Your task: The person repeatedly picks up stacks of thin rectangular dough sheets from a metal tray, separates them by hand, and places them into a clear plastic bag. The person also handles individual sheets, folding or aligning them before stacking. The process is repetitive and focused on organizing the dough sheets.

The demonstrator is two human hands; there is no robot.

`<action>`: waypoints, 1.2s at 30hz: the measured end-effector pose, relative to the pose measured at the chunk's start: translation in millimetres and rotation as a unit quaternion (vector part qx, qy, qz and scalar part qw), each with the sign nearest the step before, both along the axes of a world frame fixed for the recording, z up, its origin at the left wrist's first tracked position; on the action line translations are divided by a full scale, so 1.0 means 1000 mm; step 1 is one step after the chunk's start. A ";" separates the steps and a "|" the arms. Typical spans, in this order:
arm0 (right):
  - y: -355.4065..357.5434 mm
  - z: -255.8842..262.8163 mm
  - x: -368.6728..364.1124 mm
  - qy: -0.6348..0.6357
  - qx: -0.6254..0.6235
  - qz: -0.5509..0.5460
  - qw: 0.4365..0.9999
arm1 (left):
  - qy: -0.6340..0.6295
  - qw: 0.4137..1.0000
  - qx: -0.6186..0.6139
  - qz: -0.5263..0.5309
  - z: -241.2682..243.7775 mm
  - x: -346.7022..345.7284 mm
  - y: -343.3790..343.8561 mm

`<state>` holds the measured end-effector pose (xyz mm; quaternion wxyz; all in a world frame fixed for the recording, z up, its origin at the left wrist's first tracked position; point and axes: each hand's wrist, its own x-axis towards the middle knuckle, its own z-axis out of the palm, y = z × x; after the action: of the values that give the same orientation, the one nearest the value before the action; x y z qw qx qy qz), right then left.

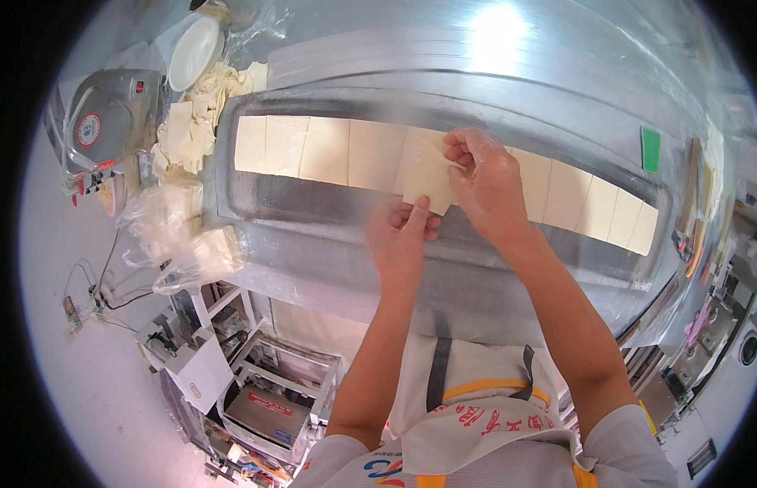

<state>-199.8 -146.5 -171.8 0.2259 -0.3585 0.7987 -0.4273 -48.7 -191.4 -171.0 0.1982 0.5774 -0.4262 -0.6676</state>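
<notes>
A thin, pale square of dough [426, 166] is held between both hands, slightly lifted and tilted over a row of similar sheets. My left hand [403, 229] pinches its lower edge between thumb and fingers. At its upper right side, my right hand [491, 180] grips the same square. The long strip of cut dough squares [326, 149] runs left to right, edges touching or overlapping. Part of its middle is hidden by my right hand and the held piece. Beneath the strip lies a dark, flour-dusted work surface [329, 195].
Dough scraps [186, 134] are heaped at the left, beside a white bowl [196, 53] and a scale [104, 119]. Clear plastic bags [201, 259] with pale stacks sit nearer. A green scraper [650, 149] lies at right. Metal equipment [271, 409] stands below the table's left front.
</notes>
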 end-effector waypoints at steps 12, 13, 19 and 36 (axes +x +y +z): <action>-0.026 0.004 -0.009 -0.022 -0.042 0.011 0.999 | 0.022 0.997 0.058 0.037 0.005 -0.005 -0.015; -0.026 0.004 -0.010 -0.016 -0.050 0.015 0.999 | 0.022 0.997 0.062 0.040 0.004 -0.005 -0.016; -0.024 0.001 -0.014 0.003 -0.039 0.026 0.999 | 0.030 0.996 0.066 0.042 -0.001 -0.004 -0.018; -0.003 0.048 -0.007 -0.108 0.024 0.031 0.993 | 0.022 0.995 0.097 -0.004 0.012 0.013 -0.007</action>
<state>-207.0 -149.3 -123.3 0.3328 -0.3293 0.7678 -0.4374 -35.7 -198.9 -159.3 0.1472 0.5774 -0.3572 -0.7192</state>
